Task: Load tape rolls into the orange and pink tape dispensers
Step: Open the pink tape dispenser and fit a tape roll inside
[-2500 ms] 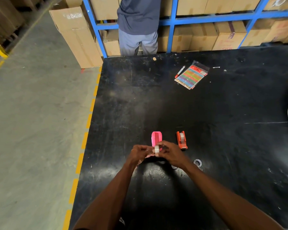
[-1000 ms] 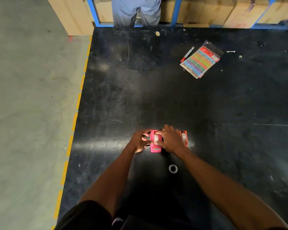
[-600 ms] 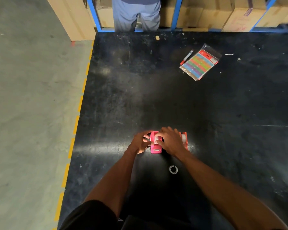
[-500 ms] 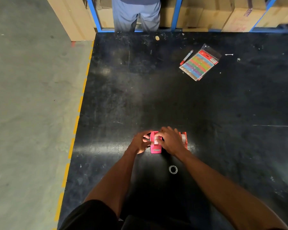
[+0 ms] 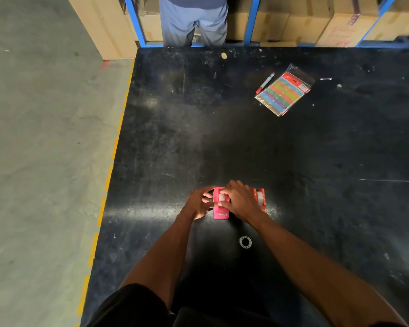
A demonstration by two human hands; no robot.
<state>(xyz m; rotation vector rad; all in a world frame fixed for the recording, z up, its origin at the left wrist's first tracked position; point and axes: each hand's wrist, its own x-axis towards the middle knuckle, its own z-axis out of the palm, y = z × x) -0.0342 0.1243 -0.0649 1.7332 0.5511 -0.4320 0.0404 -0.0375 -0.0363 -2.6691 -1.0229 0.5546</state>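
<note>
The pink tape dispenser stands on the black table with a clear tape roll seated in its cradle. My left hand grips the dispenser's left side. My right hand lies over its right side, fingertips on the roll. Just right of my right hand stands the orange tape dispenser, holding a clear roll and partly hidden by that hand. A small clear ring-shaped core lies on the table nearer to me.
A packet of coloured strips and a red-capped marker lie at the far right. A person stands at the far edge before blue shelving with cardboard boxes. The table's left edge borders the concrete floor.
2.5 s ago both hands held the tape roll in the air just in front of the pink dispenser. Since then the roll has sat in the dispenser, with both hands on it and barely moving.
</note>
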